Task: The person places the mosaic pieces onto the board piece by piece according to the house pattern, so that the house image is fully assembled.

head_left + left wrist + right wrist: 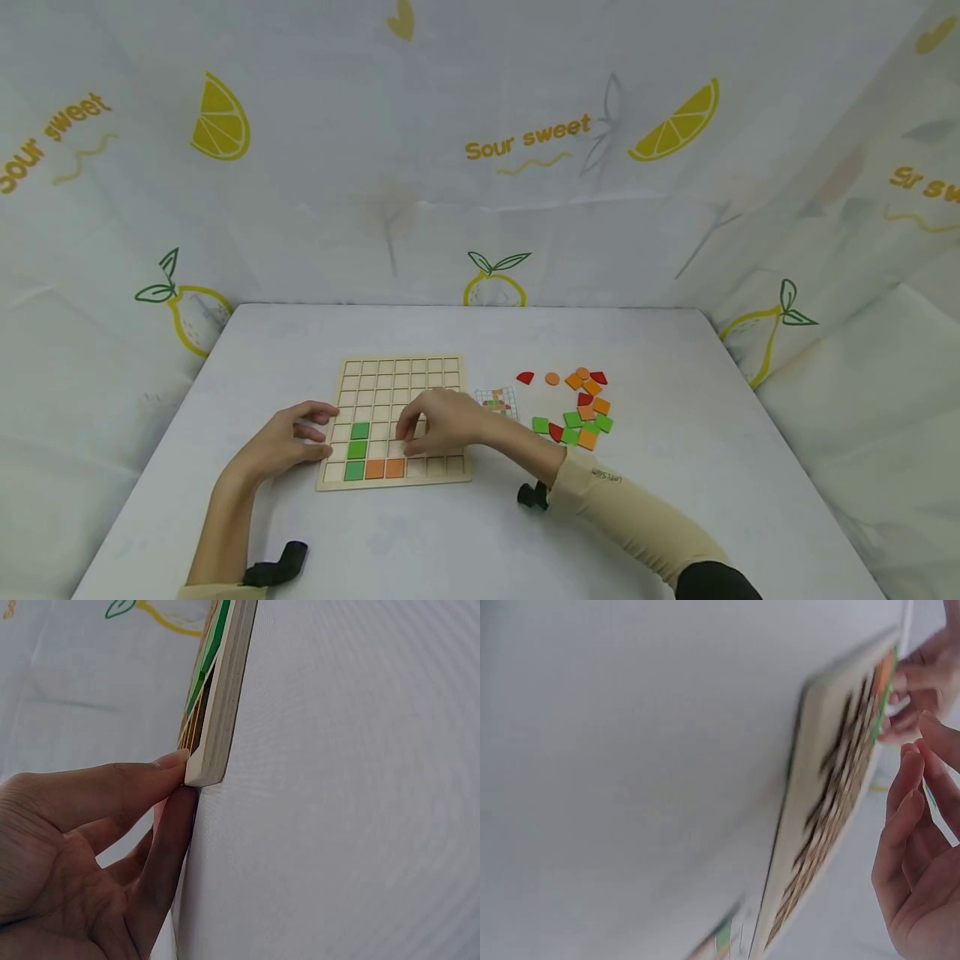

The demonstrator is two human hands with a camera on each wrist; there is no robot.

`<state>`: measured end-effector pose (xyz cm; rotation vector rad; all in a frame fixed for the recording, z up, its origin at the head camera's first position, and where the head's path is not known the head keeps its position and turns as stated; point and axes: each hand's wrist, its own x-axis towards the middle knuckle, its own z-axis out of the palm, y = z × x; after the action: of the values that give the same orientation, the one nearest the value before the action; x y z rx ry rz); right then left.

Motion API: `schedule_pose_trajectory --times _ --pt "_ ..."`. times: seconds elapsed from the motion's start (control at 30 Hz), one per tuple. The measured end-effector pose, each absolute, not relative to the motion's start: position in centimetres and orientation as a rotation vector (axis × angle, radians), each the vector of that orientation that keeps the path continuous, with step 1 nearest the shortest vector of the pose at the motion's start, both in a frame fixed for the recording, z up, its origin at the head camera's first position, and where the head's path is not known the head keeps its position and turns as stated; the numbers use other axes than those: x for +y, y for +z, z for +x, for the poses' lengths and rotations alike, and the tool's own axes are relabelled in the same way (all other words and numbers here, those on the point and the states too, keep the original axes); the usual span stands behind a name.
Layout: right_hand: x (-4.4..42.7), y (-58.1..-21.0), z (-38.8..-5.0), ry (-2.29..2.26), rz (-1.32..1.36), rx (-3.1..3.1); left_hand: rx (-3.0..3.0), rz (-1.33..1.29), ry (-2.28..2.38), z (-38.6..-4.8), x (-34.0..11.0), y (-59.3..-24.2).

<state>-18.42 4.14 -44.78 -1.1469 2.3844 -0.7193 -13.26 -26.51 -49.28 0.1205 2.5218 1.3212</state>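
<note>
A pale wooden grid board [382, 364] lies on the table. Near its lower left, green tiles [357, 450] stand in a short column, with two orange tiles [385, 469] beside the lowest one. My left hand [281, 437] touches the board's left edge with thumb and fingertips spread along it; in the left wrist view the thumb [171, 758] meets the board's corner [206, 769]. Over the board's lower middle hovers my right hand [442, 421]. Its thumb and fingertips [909, 761] are bent close together, and whether a piece is between them is unclear.
A small printed pattern card [495, 402] lies right of the board, partly behind the right forearm. Beyond it are scattered green squares [573, 419], orange squares [587, 439], orange circles [552, 378] and red quarter-rounds [526, 377]. A printed cloth backdrop [420, 233] rises behind the table.
</note>
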Motion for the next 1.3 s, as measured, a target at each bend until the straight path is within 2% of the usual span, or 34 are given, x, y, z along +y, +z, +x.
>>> schedule_pose_trajectory --times 0.27,0.6,0.97,1.3 --pt "8.7 -42.8 -21.1 -0.932 -0.995 2.373 2.5 0.136 1.349 -13.2 -26.6 -49.2" --pt "15.8 -43.1 -23.0 -0.989 -0.86 2.428 2.499 0.129 1.342 -13.3 -26.4 -49.0" --pt "22.3 -45.2 -22.4 -0.89 -0.774 2.345 2.495 0.108 1.339 -13.3 -26.4 -48.9" --pt "23.8 -46.9 -22.0 -0.849 -0.747 2.3 2.502 0.119 1.34 -13.3 -26.5 -49.1"
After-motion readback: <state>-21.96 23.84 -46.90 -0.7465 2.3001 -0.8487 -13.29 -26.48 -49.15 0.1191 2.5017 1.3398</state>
